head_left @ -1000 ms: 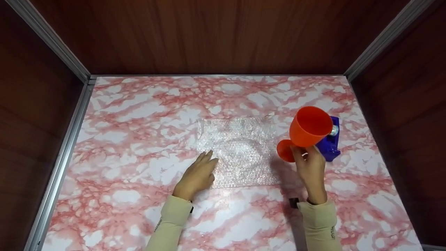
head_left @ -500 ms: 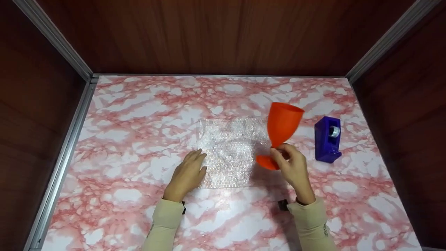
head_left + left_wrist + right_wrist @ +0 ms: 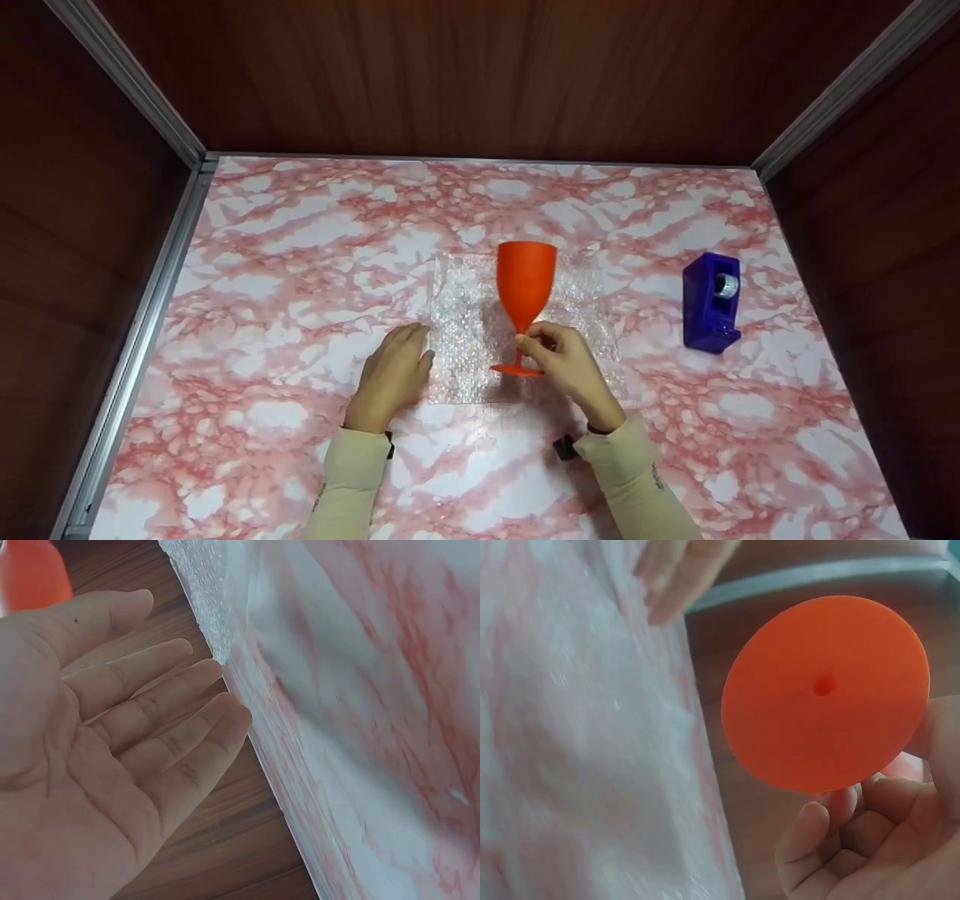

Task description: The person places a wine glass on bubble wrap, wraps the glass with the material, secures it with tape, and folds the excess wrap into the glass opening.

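Observation:
An orange plastic goblet (image 3: 526,279) stands nearly upright over a sheet of bubble wrap (image 3: 461,360) in the head view. My right hand (image 3: 567,362) pinches its stem between thumb and fingers. The right wrist view looks at the underside of the round base (image 3: 825,712), with a small hole at its centre; the cup is hidden behind it. At the left edge of the bubble wrap is my left hand (image 3: 388,375), palm down. Its fingers are straight and hold nothing, as the left wrist view shows the bare palm (image 3: 90,765).
A purple tape dispenser (image 3: 709,304) with a roll of clear tape stands on the right of the table. The tabletop (image 3: 285,300) has a pink and white marble pattern. Dark wood panels (image 3: 480,75) enclose it at the back and both sides.
My right hand has carried the goblet leftward from beside the tape dispenser to over the bubble wrap, turning it more upright. My left hand has drawn back a little to the left.

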Available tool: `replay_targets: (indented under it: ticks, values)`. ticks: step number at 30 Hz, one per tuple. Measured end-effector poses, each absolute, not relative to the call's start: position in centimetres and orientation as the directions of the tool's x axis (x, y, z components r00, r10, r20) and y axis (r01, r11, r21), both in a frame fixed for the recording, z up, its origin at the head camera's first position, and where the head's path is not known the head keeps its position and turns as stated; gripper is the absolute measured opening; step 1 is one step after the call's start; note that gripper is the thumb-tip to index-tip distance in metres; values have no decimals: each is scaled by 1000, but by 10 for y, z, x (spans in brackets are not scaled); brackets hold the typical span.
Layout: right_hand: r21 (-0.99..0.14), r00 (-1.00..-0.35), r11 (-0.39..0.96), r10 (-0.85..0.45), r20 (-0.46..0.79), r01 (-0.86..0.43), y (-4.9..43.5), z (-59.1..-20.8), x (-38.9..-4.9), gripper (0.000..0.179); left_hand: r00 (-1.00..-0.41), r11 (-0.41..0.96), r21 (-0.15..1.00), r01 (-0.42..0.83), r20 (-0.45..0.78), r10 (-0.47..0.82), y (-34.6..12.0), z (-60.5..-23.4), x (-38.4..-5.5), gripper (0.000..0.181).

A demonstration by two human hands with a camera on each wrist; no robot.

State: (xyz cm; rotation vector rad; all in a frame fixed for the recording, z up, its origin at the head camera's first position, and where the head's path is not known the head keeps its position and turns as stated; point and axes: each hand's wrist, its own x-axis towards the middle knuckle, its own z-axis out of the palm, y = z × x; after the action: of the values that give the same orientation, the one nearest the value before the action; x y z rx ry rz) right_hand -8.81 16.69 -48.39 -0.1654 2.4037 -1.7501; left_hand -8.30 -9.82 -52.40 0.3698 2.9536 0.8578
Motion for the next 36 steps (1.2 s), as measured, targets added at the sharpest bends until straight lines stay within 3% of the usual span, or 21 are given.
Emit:
replay_targets:
  ticks: [11, 23, 30, 36]
  values:
    - [-948, -941, 315, -302, -152, 52, 126, -526, -90, 20, -976, 830, 516, 209, 53, 213, -102, -526, -83, 39]
    - [-920, -939, 385, -286, -194, 73, 104, -545, -88, 20, -981, 825, 543, 153, -13, 191, -102, -525, -84, 44]
    - [-916, -935, 389, -281, -216, 95, 98, -551, -88, 20, -981, 767, 633, 108, -57, 184, -101, -520, -86, 55]
    - [-907, -935, 411, -278, -220, 92, 96, -551, -88, 20, -984, 656, 755, -5, -122, 132, -99, -520, -95, 70]
